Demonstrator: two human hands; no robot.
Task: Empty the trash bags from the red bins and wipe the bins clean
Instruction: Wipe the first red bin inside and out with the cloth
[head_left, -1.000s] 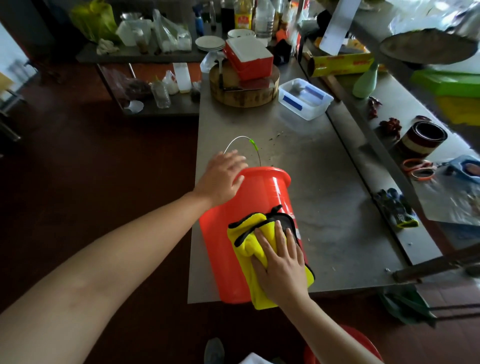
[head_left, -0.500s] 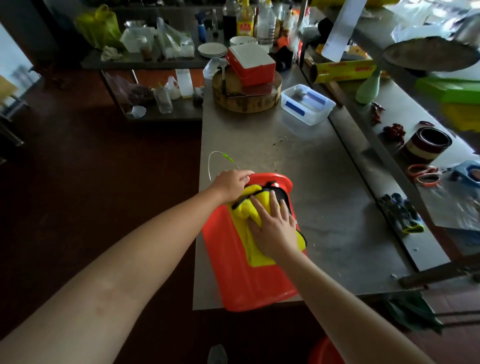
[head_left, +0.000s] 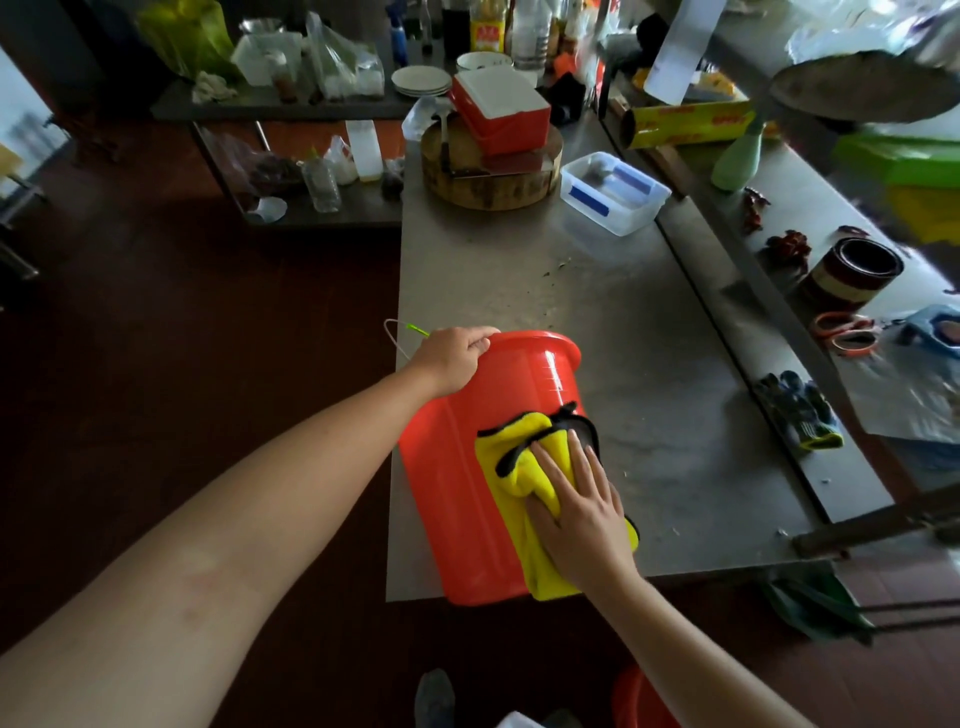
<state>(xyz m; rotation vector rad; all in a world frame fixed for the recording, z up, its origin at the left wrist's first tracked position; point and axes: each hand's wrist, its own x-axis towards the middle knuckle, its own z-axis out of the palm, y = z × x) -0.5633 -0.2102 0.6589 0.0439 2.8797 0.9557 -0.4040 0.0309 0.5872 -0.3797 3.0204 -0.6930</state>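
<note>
A red bin (head_left: 457, 467) lies on its side at the near left corner of the steel table (head_left: 597, 312), its mouth facing away from me. My left hand (head_left: 457, 353) grips the bin's rim at the far left, fingers curled over the edge. A thin wire handle (head_left: 397, 332) sticks out beside that hand. My right hand (head_left: 576, 509) presses a yellow cloth with black trim (head_left: 524, 452) flat against the bin's upper side, fingers straight. Part of a second red bin (head_left: 644, 701) shows on the floor at the bottom edge.
On the far half of the table stand a round wooden block with a red-and-white box (head_left: 493, 130) and a clear plastic container (head_left: 613, 192). Gloves (head_left: 800, 410), scissors (head_left: 847, 332) and a tape roll (head_left: 852, 270) lie on the right ledge. Dark floor lies to the left.
My right hand has slid the cloth back toward me along the bin's side. My left hand keeps its grip on the rim.
</note>
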